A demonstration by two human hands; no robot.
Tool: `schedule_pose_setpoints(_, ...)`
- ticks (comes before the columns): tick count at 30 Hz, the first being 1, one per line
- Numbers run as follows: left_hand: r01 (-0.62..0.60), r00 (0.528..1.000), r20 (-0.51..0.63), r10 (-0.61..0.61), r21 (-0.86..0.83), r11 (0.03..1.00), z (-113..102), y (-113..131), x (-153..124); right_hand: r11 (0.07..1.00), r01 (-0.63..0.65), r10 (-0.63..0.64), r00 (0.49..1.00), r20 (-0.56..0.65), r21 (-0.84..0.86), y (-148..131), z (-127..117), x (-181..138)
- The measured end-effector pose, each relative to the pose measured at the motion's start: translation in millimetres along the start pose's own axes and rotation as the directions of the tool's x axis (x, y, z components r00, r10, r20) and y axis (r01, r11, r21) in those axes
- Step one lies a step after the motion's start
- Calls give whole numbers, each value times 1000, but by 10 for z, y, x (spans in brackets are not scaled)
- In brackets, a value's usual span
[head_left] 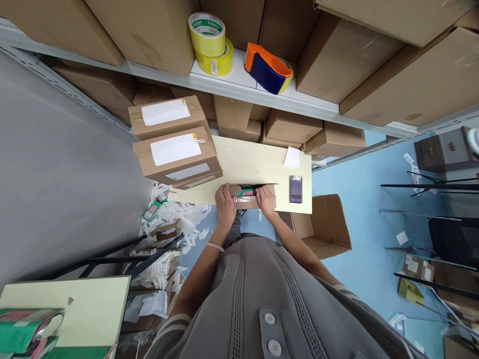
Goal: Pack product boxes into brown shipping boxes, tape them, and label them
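Here we are at the counter [258,167], and the small cardboard box [249,203] sits right at its near edge, between the two hands. The left hand [225,203] is curled over the box's left end, fingers bent, a rounded brown flap beside them. The right hand [266,200] has the other end, half closed, fingertips bent in at the opening; whether they also touch what's inside, I can't tell from here.

And there's a peek into it: green and pink packaging [247,191] in the slot, mostly hidden. I'd judge this box light, its walls stiff but easily creased, the flaps springy. The shiny strip along the near side, tape by the look of it, could be slick, so the two ends look the surest places to hold.

Over to the left, the labelled cartons [175,149] look taped closed, contents out of sight. Down on the floor at the right, a larger open carton [327,223] shows its bare inner walls. Up on the shelf [239,80], yellow tape rolls [208,44] stand beside an orange and navy tape dispenser [267,69].
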State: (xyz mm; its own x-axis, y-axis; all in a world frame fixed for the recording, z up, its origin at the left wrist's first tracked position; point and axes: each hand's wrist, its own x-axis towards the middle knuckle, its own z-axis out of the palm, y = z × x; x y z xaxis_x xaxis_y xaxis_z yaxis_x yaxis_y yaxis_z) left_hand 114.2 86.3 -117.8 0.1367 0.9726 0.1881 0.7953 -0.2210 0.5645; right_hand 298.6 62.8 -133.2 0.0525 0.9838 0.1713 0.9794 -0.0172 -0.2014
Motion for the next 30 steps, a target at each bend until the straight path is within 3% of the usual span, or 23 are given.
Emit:
schedule_pose_setpoints(8, -120, 983, 142, 116, 24, 992, -73, -18, 72, 995, 33, -47, 988, 148, 92, -78, -232, -77)
schedule_pose_setpoints(15, -123, 976, 182, 120, 6, 992, -53, -79, 6, 978, -148, 143, 989, 46, 144, -128, -515, -183)
schedule_pose_setpoints(23, -195, 958, 231, 172, 77, 978, -26, -105, -50, 976, -154, 124, 974, 191, 154, -263, -390, -160)
schedule_pose_setpoints(30, -265, 922, 317, 222, 100, 959, 70, 140, -50, 978, -164, 133, 964, 230, 125, -294, -271, -65)
